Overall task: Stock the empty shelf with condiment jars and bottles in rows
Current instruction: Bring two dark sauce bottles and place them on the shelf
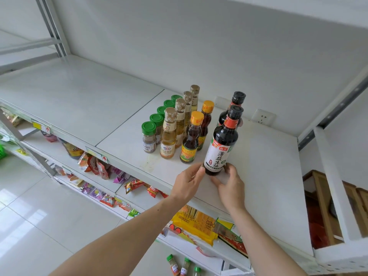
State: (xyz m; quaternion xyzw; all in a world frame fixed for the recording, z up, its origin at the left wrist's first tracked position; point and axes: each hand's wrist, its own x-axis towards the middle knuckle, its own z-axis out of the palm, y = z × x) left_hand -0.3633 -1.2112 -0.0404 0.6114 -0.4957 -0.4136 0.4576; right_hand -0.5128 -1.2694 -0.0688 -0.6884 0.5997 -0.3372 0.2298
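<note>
From the head camera I see my left hand [190,181] and right hand [229,183] both curled round the base of a dark soy sauce bottle [222,144], which stands upright on the white shelf [268,176] near its front edge. A second soy sauce bottle [235,105] stands just behind it. To their left run rows of sesame oil bottles [192,138], rice vinegar bottles [169,134] and green-capped spice jars [149,137].

White wall [199,36], wall socket [263,116], glossy tiled floor [39,216].
</note>
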